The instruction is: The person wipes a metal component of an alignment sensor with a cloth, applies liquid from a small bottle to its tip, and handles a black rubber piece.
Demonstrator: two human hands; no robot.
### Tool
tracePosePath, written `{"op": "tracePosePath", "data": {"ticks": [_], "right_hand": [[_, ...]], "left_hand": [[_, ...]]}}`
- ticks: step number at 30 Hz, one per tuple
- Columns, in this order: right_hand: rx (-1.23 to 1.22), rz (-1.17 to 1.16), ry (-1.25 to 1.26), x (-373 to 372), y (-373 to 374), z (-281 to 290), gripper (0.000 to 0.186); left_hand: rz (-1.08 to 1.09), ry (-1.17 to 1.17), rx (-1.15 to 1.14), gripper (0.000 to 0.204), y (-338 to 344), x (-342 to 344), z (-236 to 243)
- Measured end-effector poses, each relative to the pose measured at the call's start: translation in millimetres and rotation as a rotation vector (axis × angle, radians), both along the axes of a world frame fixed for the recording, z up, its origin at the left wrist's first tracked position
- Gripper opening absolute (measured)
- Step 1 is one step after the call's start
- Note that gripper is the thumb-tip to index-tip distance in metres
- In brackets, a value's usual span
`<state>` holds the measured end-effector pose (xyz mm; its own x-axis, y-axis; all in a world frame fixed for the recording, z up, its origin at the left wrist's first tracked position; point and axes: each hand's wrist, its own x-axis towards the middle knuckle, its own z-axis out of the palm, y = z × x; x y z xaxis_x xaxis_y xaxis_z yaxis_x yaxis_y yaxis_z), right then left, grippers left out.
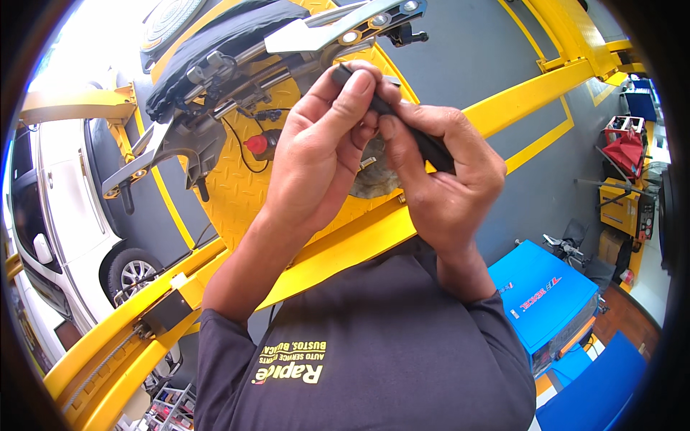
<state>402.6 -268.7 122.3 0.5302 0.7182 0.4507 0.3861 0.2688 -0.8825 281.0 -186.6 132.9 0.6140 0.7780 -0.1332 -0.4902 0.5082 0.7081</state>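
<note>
In front of my chest, both hands are raised and closed on one slim, dark, bar-shaped object, whose exact kind I cannot make out. My left hand pinches its upper end between thumb and fingers. Lower along the same object, my right hand grips it, with the thumb laid toward the left fingertips. The fingers cover much of its length. Beyond my hands stands a silver and black metal clamp frame with rails and pale end arms. A dark bottle with a red cap lies near my left wrist.
Below my hands is a yellow tread-plate platform, with a yellow beam along its near side. A grey round plate is partly hidden. A white car stands left. At right are a blue box-shaped cabinet and a yellow post base.
</note>
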Motion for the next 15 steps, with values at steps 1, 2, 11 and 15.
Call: {"op": "tracePosePath", "data": {"ticks": [1,2,11,15], "right_hand": [[-0.006,-0.007,0.014,3.2,1.6,1.4,0.013],[-0.012,-0.020,0.028,8.1,3.4,4.2,0.012],[0.018,-0.089,-0.101,41.5,42.7,-6.2,0.006],[0.025,-0.088,-0.076,48.5,46.8,-14.5,0.006]], "left_hand": [[0.001,0.081,0.068,0.026,3.3,1.5,7.7],[-0.004,0.161,0.136,0.028,7.7,4.6,17.9],[-0.171,0.873,1.099,0.030,97.7,28.6,54.1],[-0.189,0.745,0.866,0.029,111.8,27.8,31.7]]}}
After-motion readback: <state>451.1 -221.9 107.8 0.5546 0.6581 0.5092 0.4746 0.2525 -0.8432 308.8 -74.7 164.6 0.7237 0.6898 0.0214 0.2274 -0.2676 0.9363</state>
